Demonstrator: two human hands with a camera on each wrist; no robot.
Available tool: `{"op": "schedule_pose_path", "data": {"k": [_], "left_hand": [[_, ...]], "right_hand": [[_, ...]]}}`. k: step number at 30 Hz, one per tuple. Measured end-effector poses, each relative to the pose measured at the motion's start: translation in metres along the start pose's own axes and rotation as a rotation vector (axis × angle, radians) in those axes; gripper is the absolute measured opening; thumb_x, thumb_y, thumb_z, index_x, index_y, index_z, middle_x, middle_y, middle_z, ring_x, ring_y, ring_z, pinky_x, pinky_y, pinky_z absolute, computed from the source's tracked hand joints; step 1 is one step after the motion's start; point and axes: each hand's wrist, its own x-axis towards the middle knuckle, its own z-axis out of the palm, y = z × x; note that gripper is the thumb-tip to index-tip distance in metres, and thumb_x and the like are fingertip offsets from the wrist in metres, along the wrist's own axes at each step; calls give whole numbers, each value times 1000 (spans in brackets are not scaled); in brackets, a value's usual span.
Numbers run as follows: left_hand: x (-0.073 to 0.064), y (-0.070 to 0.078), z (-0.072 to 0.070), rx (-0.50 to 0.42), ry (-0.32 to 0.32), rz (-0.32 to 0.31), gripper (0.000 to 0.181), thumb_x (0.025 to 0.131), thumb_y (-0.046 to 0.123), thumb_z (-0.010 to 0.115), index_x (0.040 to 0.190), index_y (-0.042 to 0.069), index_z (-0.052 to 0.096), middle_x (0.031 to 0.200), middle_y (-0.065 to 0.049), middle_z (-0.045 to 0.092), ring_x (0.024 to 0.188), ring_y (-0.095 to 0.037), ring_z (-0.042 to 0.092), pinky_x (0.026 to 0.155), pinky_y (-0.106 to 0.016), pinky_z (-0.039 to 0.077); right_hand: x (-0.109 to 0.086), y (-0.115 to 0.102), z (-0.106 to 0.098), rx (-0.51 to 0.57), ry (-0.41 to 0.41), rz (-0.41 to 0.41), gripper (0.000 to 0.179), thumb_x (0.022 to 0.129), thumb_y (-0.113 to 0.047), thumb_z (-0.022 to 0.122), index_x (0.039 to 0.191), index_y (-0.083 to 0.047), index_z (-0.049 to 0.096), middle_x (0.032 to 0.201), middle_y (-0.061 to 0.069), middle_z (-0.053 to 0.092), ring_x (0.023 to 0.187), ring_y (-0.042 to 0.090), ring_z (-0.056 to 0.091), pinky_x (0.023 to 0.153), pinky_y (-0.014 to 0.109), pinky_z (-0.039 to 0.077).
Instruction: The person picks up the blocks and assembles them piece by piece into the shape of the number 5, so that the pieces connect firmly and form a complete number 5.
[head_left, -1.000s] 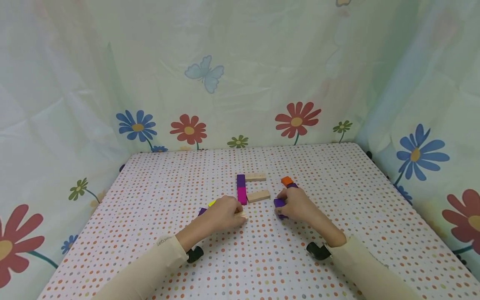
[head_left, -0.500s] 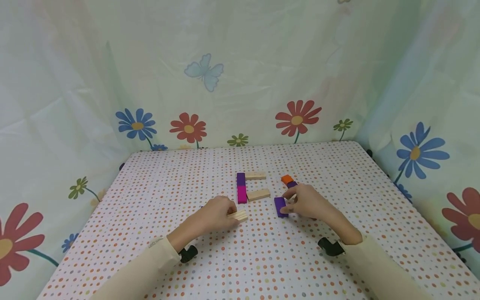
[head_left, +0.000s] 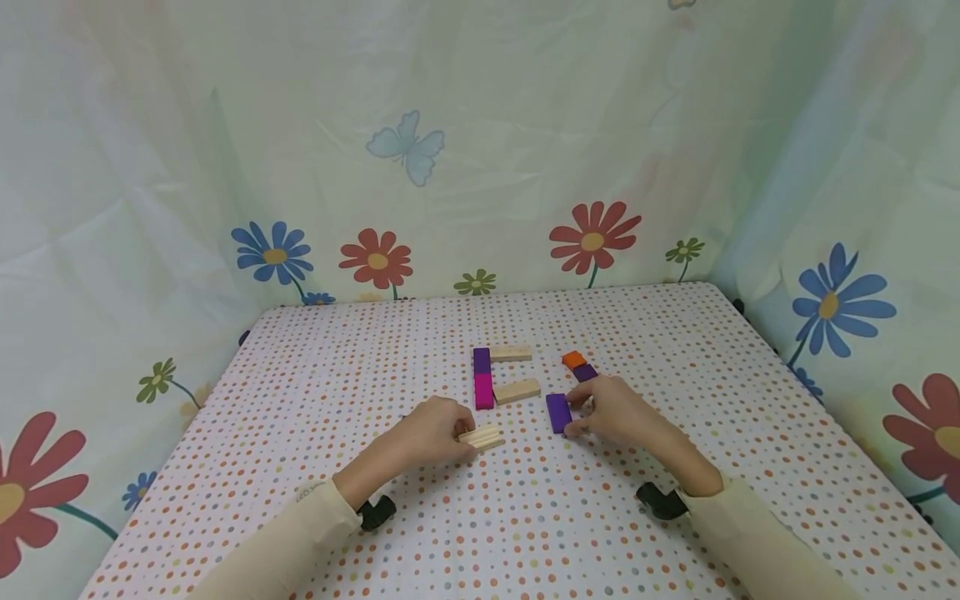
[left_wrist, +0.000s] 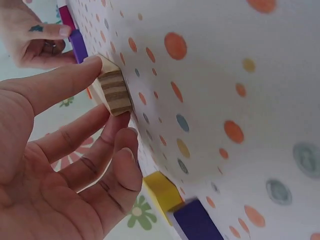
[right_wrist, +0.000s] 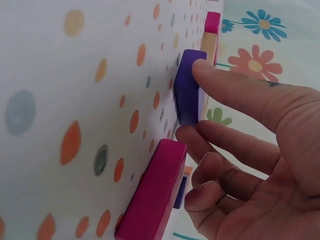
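Nearest, back of the grips: pale sleeves (head_left: 765, 546) and black wrist gadgets (head_left: 660, 500) over a dotted tablecloth (head_left: 480, 533). In left hand (head_left: 429, 431), narrow pinch, thumb opposite fingertips, on a striped wood block (head_left: 482, 437); one piece or several pressed together, can't tell. In right hand (head_left: 621, 412), wider pinch, thumb and forefinger at opposite ends of a purple block (head_left: 558, 414), across from left grip and a bit farther out. Lifted or touching cloth, can't tell for either. Close by left hand's free fingers: yellow block (left_wrist: 162, 192), with a dark purple block (left_wrist: 199, 220) next to it. Beside right hand's free fingers: pink block (right_wrist: 155, 192), hidden in head view. Just ahead, between both grips: slanted wood block (head_left: 517, 391), one end at or near a magenta block (head_left: 483, 392). Just beyond right grip: half-hidden purple block (head_left: 586, 372), then orange block (head_left: 573, 360) at its far end. Beyond left grip, end to end with magenta block: upper purple block (head_left: 482, 360), far wood block (head_left: 510, 353) alongside. Well past both grips: flowered curtain (head_left: 480, 108).
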Motion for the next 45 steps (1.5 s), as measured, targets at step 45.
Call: {"op": "schedule_pose_path", "data": {"k": [45], "left_hand": [[35, 51, 39, 104, 18, 193, 33, 93, 37, 82, 115, 13, 80, 98, 2, 76, 79, 1, 57, 66, -13, 47]], "right_hand": [[4, 3, -3, 64, -45, -42, 40, 90, -10, 84, 125, 4, 73, 100, 8, 78, 85, 15, 67, 70, 29, 54]]}}
